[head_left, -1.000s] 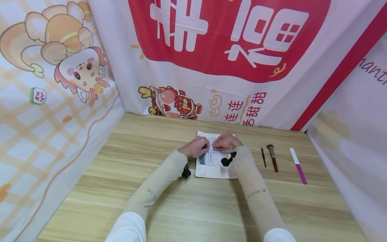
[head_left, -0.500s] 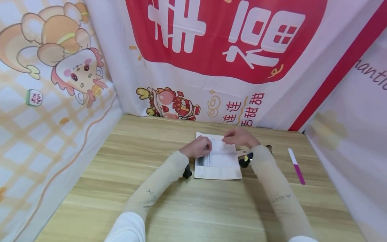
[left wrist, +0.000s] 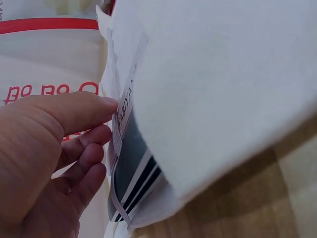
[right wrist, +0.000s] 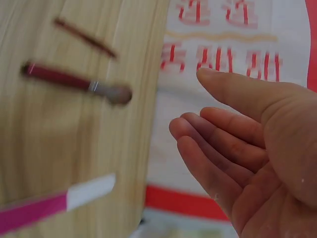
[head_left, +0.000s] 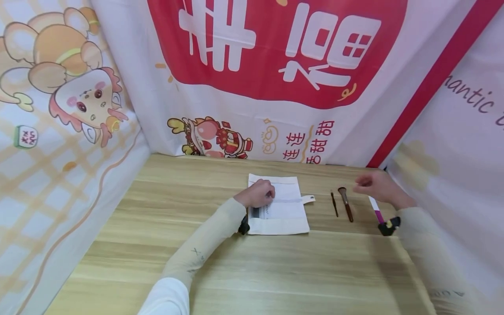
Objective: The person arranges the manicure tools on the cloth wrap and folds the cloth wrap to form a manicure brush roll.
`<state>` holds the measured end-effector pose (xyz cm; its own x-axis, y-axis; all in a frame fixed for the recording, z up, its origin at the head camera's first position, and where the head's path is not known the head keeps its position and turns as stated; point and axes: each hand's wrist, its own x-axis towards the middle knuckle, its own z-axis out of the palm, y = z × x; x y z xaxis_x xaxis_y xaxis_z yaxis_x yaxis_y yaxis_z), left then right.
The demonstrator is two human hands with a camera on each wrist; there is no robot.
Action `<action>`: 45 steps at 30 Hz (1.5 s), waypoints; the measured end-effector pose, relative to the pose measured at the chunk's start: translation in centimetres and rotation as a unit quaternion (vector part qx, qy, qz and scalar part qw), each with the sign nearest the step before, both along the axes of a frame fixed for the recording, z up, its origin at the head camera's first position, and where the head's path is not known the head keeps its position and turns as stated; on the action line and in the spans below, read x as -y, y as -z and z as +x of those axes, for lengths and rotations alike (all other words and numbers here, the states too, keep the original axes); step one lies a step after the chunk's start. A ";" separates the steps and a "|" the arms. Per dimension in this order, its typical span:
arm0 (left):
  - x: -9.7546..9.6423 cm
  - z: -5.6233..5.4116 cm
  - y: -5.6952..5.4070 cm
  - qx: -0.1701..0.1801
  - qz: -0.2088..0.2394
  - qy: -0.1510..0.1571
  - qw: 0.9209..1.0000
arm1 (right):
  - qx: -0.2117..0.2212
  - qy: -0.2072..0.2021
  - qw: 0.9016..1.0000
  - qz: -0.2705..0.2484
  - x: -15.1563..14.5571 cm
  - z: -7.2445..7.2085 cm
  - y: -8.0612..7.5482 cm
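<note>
A white cloth pouch (head_left: 280, 225) with a snap tab (head_left: 309, 199) lies unfolded on the table, a printed sheet (left wrist: 130, 144) inside it. My left hand (head_left: 260, 193) is at its left part; thumb and fingers pinch the pouch's edge beside the print in the left wrist view. Held out at the far right, my right hand (head_left: 378, 186) carries nothing, its fingers (right wrist: 233, 144) loosely bent and thumb apart. It hovers over a white-and-purple nail file (head_left: 379, 216), partly covering it in the head view. Left of the file lie a makeup brush (head_left: 346, 205) and a thin dark-handled brush (head_left: 334, 204).
The wooden table (head_left: 236, 275) runs back to a white cloth wall with a red print (head_left: 275, 87). Patterned cloth walls (head_left: 71, 175) close off the left side, and another white cloth (head_left: 472, 153) the right. Black wrist cameras (head_left: 389, 226) sit below the hands.
My right hand has left the pouch and swung right, past the brushes to above the nail file. The tab and brushes are uncovered. My left hand has stayed on the pouch.
</note>
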<state>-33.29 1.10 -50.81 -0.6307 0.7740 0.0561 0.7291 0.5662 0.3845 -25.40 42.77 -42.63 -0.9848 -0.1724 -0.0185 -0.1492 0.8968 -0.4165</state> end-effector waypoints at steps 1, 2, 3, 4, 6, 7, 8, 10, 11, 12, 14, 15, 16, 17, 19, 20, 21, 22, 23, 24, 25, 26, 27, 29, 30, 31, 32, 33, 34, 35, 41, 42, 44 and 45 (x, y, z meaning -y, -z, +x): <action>0.0 0.1 -0.1 0.003 0.000 0.002 1.000 | -0.007 0.005 1.000 0.007 -1.3 0.4 0.3; 0.0 0.2 -0.1 0.008 -0.001 0.003 1.000 | -0.010 0.015 1.000 0.019 -2.6 0.9 0.6; 0.0 0.2 -0.1 0.011 -0.003 0.004 1.000 | -0.007 0.024 0.999 0.022 -3.7 1.3 0.9; -0.1 0.3 -0.1 0.014 -0.004 0.005 1.000 | -0.005 0.035 0.999 0.027 -4.7 1.8 1.3; -0.1 0.4 -0.1 0.021 -0.011 0.002 1.000 | 0.003 0.059 0.998 0.026 -6.5 2.5 2.3; -0.2 0.4 -0.1 0.023 -0.012 0.000 1.000 | 0.005 0.071 0.997 0.025 -7.2 2.8 2.8; -0.2 0.4 -0.1 0.025 -0.015 -0.002 1.000 | 0.013 0.083 0.996 0.020 -7.8 3.2 3.3; -0.2 0.4 -0.1 0.028 -0.014 -0.006 0.999 | 0.029 0.110 0.993 0.013 -8.6 3.7 4.5; -0.3 0.4 -0.1 0.029 -0.013 -0.008 0.999 | 0.039 0.122 0.992 0.004 -8.8 3.9 5.1; -0.3 0.4 -0.1 0.029 -0.010 -0.008 0.999 | 0.044 0.131 0.990 -0.005 -9.0 4.0 5.7; -0.4 0.4 -0.1 0.029 -0.007 -0.006 1.000 | 0.042 0.142 0.989 -0.013 -9.2 4.1 6.8; -0.4 0.4 0.0 0.027 -0.006 -0.006 1.000 | 0.035 0.146 0.989 -0.014 -9.2 4.2 7.2; -0.4 0.4 0.0 0.026 -0.006 -0.005 1.000 | 0.026 0.149 0.988 -0.015 -9.1 4.1 7.6; -0.4 0.4 0.1 0.024 -0.006 -0.004 1.000 | 0.017 0.151 0.988 -0.015 -9.0 4.1 7.9; -0.4 0.5 0.1 0.022 -0.006 -0.003 1.000 | 0.002 0.154 0.988 -0.011 -8.7 4.0 8.3; -0.4 0.5 0.1 0.023 -0.005 -0.002 1.000 | 0.002 0.156 0.988 -0.013 -8.6 3.9 8.3; -0.4 0.6 0.0 0.023 -0.003 -0.002 1.000 | 0.006 0.158 0.987 -0.014 -8.3 3.8 8.3; -0.3 0.6 0.0 0.025 -0.002 -0.001 1.000 | 0.014 0.158 0.987 -0.013 -8.2 3.6 8.2; -0.3 0.6 0.0 0.026 -0.001 -0.002 1.000 | 0.032 0.159 0.987 -0.020 -8.1 3.5 8.1; -0.3 0.6 0.0 0.028 0.000 -0.003 1.000 | 0.053 0.160 0.985 -0.028 -8.0 3.3 7.9; -0.3 0.6 0.0 0.030 0.001 -0.004 1.000 | 0.078 0.167 0.982 -0.037 -7.9 3.1 7.7; -0.3 0.6 0.0 0.031 0.002 -0.004 1.000 | 0.104 0.172 0.979 -0.047 -7.8 2.8 7.4; -0.3 0.6 0.1 0.031 0.001 -0.005 1.000 | 0.128 0.178 0.974 -0.054 -7.8 2.6 7.2; -0.3 0.6 0.2 0.030 0.001 -0.005 1.000 | 0.179 0.184 0.964 -0.069 -7.9 1.9 6.7; -0.3 0.6 0.3 0.030 0.002 -0.006 1.000 | 0.195 0.182 0.962 -0.067 -8.0 1.6 6.5; -0.3 0.6 0.3 0.030 0.003 -0.005 1.000 | 0.210 0.178 0.959 -0.074 -8.2 1.4 6.4; -0.3 0.7 0.3 0.031 0.004 -0.005 1.000 | 0.217 0.170 0.958 -0.074 -8.4 1.2 6.3; -0.4 0.7 0.3 0.031 0.004 -0.004 0.999 | 0.226 0.161 0.958 -0.078 -8.6 1.0 6.3; -0.4 0.7 0.3 0.034 0.003 -0.004 0.999 | 0.232 0.151 0.958 -0.077 -8.8 0.8 6.3; -0.4 0.7 0.3 0.036 0.004 -0.004 0.999 | 0.239 0.144 0.957 -0.076 -8.9 0.7 6.2; -0.4 0.7 0.3 0.044 0.002 -0.007 0.999 | 0.249 0.105 0.963 -0.011 -9.2 0.3 5.9; -0.4 0.6 0.3 0.045 0.003 -0.008 0.999 | 0.250 0.100 0.963 0.001 -9.2 0.1 5.9; -0.3 0.5 0.3 0.050 0.003 -0.011 0.999 | 0.255 0.092 0.963 -0.001 -9.0 -0.1 5.8; -0.3 0.5 0.3 0.053 0.003 -0.014 0.999 | 0.255 0.092 0.962 -0.002 -8.8 -0.3 5.7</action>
